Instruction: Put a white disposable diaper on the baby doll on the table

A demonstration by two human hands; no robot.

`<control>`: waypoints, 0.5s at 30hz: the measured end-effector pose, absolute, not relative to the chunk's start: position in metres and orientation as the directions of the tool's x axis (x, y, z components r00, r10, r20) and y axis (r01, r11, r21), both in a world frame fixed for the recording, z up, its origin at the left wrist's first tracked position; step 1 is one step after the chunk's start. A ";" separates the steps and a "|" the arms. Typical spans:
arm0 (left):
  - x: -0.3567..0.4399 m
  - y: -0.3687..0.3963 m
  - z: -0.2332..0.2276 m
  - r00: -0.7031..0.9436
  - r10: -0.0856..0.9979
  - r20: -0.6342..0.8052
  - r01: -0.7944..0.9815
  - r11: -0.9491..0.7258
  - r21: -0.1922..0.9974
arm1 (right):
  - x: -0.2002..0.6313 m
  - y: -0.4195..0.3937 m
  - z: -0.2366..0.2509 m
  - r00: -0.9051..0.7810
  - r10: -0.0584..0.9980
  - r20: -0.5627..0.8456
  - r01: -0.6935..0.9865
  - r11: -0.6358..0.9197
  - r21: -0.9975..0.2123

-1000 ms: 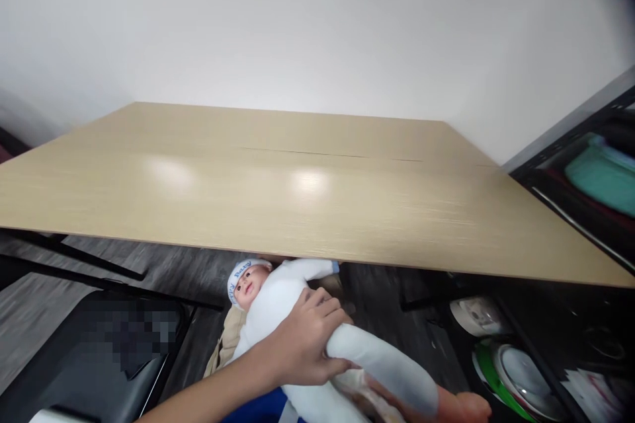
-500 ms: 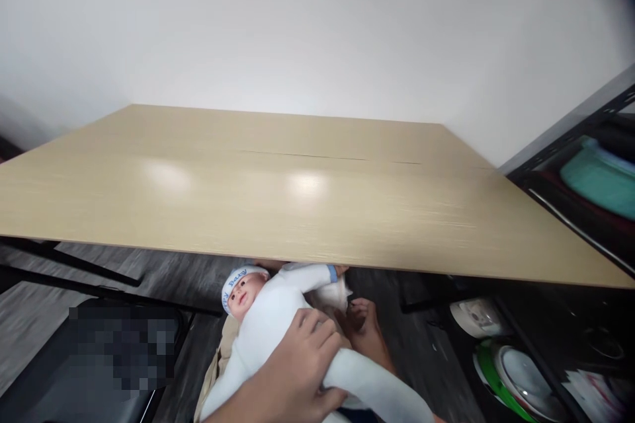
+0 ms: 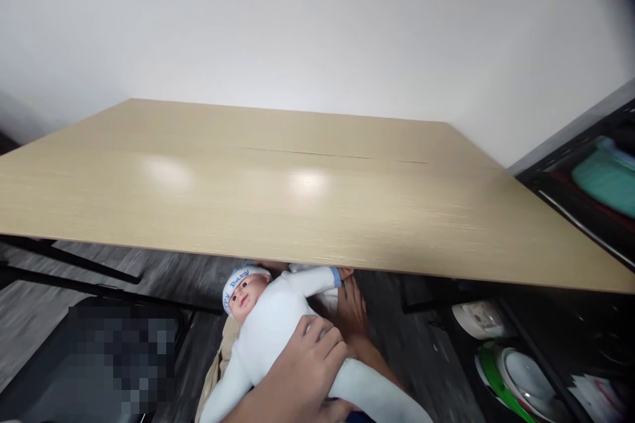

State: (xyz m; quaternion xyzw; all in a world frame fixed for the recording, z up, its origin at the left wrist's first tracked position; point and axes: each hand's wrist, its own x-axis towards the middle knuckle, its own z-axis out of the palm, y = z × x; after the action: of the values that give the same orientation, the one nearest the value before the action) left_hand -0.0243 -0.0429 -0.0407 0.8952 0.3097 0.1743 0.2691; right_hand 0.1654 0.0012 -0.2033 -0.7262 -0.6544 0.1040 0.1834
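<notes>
A baby doll (image 3: 275,324) in a white outfit and a white cap with blue lettering lies on its back across my lap, below the table edge. My left hand (image 3: 315,360) is closed over its lower body at the top of the leg, fingers curled on the white suit. Past the doll's hip, my right hand (image 3: 352,307) rests beside the doll's blue-cuffed arm, fingers bent against a crumpled white cloth (image 3: 327,301). The far side of that cloth and my right fingertips are partly hidden.
A long wooden table (image 3: 223,205) spans the view just above the doll. On the left stands a black padded seat (image 3: 49,370). At right, a dark shelf (image 3: 536,337) holds a green-and-white round item (image 3: 516,377) and a white container (image 3: 479,318).
My right hand has moved up and left, from beyond the cloth's end onto the cloth by the doll's arm. My left hand keeps its place on the doll.
</notes>
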 end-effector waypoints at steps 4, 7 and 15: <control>-0.025 -0.041 -0.039 0.749 0.649 0.135 0.461 -0.655 0.598 | 0.175 0.029 -0.191 0.125 0.991 0.043 0.872 -0.089 -0.481; -0.024 -0.040 -0.042 0.749 0.648 0.136 0.468 -0.664 0.583 | 0.178 0.045 -0.185 0.065 0.996 0.058 0.855 -0.026 -0.518; -0.021 -0.041 -0.060 0.755 0.623 0.203 0.465 -0.728 0.504 | 0.201 0.050 -0.170 0.049 0.983 0.175 0.788 0.069 -0.611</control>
State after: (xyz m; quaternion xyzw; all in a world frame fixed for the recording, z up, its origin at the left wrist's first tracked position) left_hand -0.0207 -0.0409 -0.0596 0.9114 0.2985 0.1825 0.2168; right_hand 0.2010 0.0503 -0.1699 -0.6617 -0.6694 0.1657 0.2942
